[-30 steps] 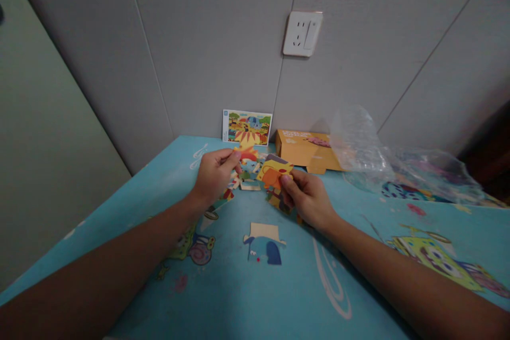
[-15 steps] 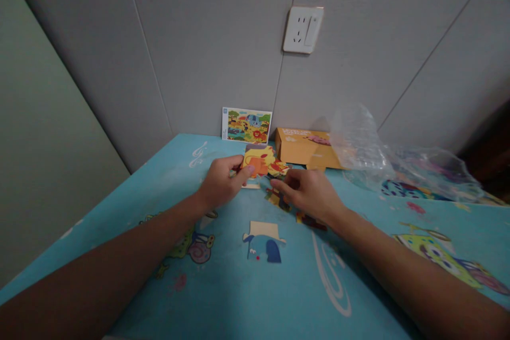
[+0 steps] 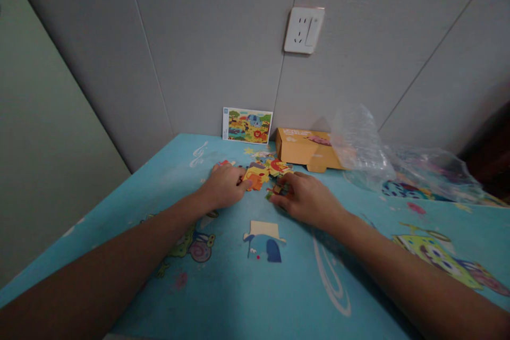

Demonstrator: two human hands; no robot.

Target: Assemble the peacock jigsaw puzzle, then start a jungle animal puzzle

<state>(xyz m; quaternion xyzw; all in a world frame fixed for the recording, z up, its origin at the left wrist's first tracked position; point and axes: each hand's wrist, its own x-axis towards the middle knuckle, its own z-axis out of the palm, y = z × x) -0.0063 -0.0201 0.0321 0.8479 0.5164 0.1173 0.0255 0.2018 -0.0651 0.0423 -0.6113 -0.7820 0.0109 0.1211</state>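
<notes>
My left hand (image 3: 223,187) lies low on the blue table (image 3: 279,287), fingers curled, its fingertips on an orange and yellow puzzle piece (image 3: 255,176). My right hand (image 3: 306,197) rests beside it with fingers bent, pinching a small dark green piece (image 3: 276,189). Between and behind the hands lie several colourful loose pieces (image 3: 274,165). A single blue and cream piece (image 3: 264,241) lies apart, nearer to me.
A picture card (image 3: 247,126) leans against the grey wall. An orange cardboard box (image 3: 306,149) lies to its right, with crumpled clear plastic bags (image 3: 382,162) beyond. A wall socket (image 3: 304,30) sits above. The table cover has cartoon prints.
Both hands have come down from above the table onto it. The orange piece that my left hand held in the air now lies flat under its fingertips.
</notes>
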